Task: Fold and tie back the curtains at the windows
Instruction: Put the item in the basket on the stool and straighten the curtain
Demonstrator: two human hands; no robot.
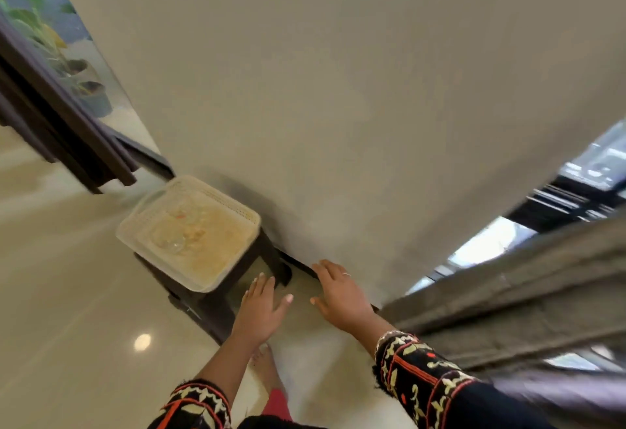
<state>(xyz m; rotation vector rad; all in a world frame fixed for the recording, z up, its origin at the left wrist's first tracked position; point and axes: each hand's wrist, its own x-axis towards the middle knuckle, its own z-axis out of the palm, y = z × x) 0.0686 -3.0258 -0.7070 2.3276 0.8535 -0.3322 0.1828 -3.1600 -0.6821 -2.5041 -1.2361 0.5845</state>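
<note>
The grey curtain (pixel 508 293) hung bunched up on the right, by the window. The right grip (pixel 338 293) was just beside its bottom end, with fingers spread wide and holding nothing. The left grip (pixel 261 310) was further left, released too, with fingers straight. Both reached low over the shiny floor (pixel 67 293), near a dark stool (pixel 216 310) with a pale basket (pixel 220 196) on top.

a home living room: a dark stool (pixel 216 310) bears a plastic basket (pixel 220 193) on glossy floor tiles (pixel 67 293); left of the stool, potted plants (pixel 95 100) behind glass; right of it, a grey curtain (pixel 525 293).
</note>
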